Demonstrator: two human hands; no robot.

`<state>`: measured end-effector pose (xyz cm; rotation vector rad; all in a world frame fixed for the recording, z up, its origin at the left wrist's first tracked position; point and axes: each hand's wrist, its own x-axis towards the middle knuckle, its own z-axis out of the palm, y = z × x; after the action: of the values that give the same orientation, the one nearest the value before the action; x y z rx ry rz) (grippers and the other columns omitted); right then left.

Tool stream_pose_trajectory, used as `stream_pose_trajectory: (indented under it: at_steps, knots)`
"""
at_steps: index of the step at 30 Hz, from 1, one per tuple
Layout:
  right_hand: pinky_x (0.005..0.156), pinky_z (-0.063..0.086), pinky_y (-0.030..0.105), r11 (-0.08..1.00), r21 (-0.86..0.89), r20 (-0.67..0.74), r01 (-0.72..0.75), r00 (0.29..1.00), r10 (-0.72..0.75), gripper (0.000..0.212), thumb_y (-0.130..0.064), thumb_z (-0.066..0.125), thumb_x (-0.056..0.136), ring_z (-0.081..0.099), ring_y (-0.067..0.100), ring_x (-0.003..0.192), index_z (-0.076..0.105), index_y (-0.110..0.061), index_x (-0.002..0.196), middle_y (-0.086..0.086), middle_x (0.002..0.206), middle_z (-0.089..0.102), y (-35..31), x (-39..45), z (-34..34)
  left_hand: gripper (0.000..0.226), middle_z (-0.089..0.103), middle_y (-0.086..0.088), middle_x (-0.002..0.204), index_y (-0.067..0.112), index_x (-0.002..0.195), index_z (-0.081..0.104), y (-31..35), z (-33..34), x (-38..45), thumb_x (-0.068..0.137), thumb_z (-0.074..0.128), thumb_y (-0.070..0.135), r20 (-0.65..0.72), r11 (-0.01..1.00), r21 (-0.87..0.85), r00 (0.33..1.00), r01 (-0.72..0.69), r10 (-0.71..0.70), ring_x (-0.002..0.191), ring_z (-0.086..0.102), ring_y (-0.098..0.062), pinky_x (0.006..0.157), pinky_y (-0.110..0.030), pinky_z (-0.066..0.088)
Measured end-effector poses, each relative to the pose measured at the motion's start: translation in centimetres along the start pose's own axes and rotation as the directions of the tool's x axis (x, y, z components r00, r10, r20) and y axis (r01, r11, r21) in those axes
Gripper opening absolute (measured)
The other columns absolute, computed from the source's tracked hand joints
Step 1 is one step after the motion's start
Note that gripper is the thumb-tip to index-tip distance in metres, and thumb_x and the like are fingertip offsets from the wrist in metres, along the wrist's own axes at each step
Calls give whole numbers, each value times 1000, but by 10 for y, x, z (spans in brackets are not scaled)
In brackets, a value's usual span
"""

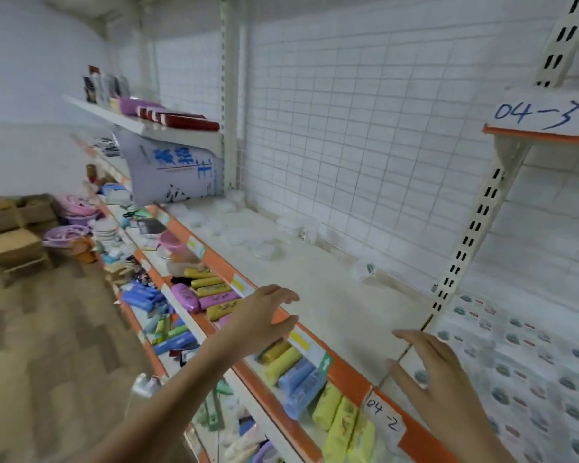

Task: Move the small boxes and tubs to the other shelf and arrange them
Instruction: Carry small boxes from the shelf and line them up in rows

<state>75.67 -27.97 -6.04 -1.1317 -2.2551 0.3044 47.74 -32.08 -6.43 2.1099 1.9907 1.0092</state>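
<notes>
My left hand (264, 317) reaches over the orange front edge of the white middle shelf (315, 289), fingers spread and holding nothing. My right hand (432, 365) hovers open over the same shelf, near its right end. Several clear plastic tubs (244, 233) lie scattered on the shelf's far left part, well beyond both hands. One small clear container (365, 270) lies apart near the back wire grid. To the right, past the upright, many small white boxes with blue and red print (515, 362) are packed in rows.
A slotted upright post (462, 248) divides the shelf from the bay on the right. A large printed bag (174, 168) leans at the shelf's left end. Below, a lower shelf holds coloured rolls (291, 365). Labels read 04-2 (381, 414) and 04-3 (535, 115).
</notes>
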Motion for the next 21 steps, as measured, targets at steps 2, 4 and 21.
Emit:
stream_pose_trajectory:
  at_steps: [2,4,21]
  knots:
    - [89,33,18,998,55,35,41,998,-43,35,-36,59,86,31,-7,108,47,-38,119,-38,112,33,-7,-1,11,46,57,3,119,21,123,56,-5,-10,-23,83,51,43,-10,997,26,998,67,-67,109,53,-12,90,-26,43]
    - [87,31,18,993,100,60,69,995,-75,35,-36,59,86,34,-4,110,49,-36,119,-32,115,40,-12,-3,21,39,56,3,121,22,124,55,-8,-17,-45,87,58,33,-32,991,51,992,122,-120,109,54,-14,89,-28,45]
    - [84,36,22,948,229,174,220,949,-262,61,-78,35,68,46,7,103,47,-39,114,-18,112,51,-60,6,81,34,53,12,120,26,122,54,-52,-62,-159,89,56,34,-179,887,157,895,435,-408,107,50,-2,94,-21,43]
